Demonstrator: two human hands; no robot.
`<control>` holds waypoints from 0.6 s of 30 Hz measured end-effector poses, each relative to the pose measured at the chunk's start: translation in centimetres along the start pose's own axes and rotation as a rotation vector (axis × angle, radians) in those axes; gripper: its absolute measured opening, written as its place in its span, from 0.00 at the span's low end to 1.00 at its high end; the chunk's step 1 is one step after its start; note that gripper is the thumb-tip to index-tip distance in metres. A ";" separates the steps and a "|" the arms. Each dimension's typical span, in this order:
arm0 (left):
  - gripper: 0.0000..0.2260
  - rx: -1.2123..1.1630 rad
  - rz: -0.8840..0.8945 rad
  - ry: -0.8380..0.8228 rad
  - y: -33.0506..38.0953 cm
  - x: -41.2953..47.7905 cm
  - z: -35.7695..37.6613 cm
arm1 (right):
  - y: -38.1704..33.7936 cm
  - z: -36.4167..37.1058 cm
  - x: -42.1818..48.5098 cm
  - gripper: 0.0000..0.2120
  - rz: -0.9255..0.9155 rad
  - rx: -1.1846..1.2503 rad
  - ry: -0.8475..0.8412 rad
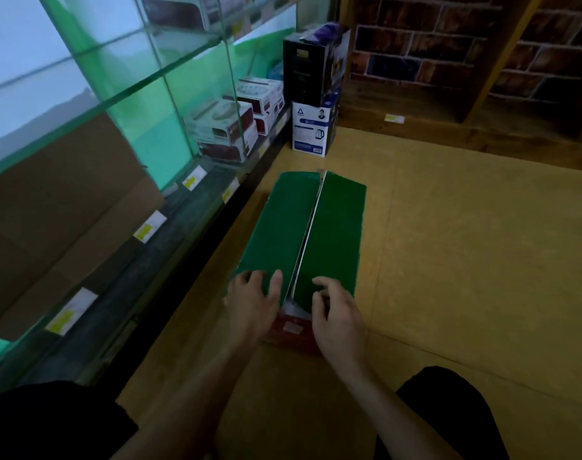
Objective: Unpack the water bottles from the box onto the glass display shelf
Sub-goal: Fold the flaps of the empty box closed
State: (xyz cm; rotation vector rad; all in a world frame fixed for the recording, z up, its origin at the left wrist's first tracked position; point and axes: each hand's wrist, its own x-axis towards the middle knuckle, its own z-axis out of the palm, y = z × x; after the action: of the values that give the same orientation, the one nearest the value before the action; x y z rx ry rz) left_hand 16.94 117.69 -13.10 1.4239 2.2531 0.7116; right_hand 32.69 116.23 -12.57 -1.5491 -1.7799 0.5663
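green cardboard box [296, 227] is sitting on the tan floor [465, 260] just beside the glass display shelf [143, 83], its two top flaps lying shut with a thin slit between them. left hand [253, 303] is resting flat on the left flap [269, 240], fingers spread. right hand [336, 313] is curling its fingers onto the near end of the right flap [336, 234]; cannot tell if it is pinching it.

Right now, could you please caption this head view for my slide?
Left hand and right hand touch the top flaps of the green box on the floor, beside the glass display shelf.
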 end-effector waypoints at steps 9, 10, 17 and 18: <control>0.27 0.034 -0.105 -0.170 -1.3 4.5 0.2 | 3.1 1.0 4.7 0.43 0.319 -0.280 -0.196; 0.31 0.026 -0.107 -0.187 -1.5 5.0 0.3 | 3.5 1.1 5.1 0.48 0.400 -0.214 -0.209; 0.45 0.056 -0.130 -0.271 -2.1 7.3 1.1 | 7.0 2.4 6.6 0.53 0.624 0.521 -0.225; 0.45 0.062 -0.127 -0.259 -2.0 7.3 1.2 | 7.1 2.6 6.6 0.52 0.611 0.556 -0.212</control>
State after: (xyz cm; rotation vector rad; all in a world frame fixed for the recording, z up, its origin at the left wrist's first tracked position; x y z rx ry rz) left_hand 13.15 123.85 -15.58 1.3031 2.1549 0.3948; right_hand 35.24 124.29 -17.93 -1.6395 -1.1051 1.4270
